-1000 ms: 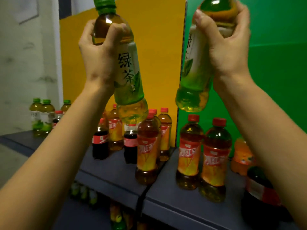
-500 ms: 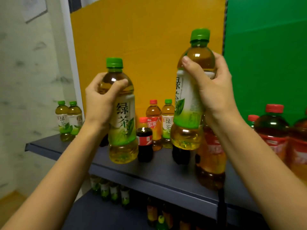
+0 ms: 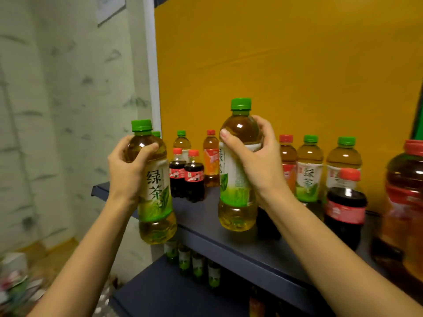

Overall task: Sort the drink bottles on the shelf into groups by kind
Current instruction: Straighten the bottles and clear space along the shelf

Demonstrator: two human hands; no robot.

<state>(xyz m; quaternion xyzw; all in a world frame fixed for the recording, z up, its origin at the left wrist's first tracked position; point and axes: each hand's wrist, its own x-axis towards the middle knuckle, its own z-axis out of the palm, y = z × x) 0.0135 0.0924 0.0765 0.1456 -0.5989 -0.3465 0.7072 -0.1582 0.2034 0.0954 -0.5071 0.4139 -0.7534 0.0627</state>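
Lowered: left bottle (image 3: pixel 157 195), right bottle (image 3: pixel 237 202); green caps, amber tea.

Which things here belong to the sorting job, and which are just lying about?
Job: left hand with green tea bottle; right hand with second bottle; standing green teas; colas; red-capped teas; shelf.
Lying about: wall paper; floor clutter.

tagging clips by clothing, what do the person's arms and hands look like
The left forearm and right forearm are bare, with no sleeve in view. The left hand and right hand wear no gloves; no ring, watch or wristband shows.
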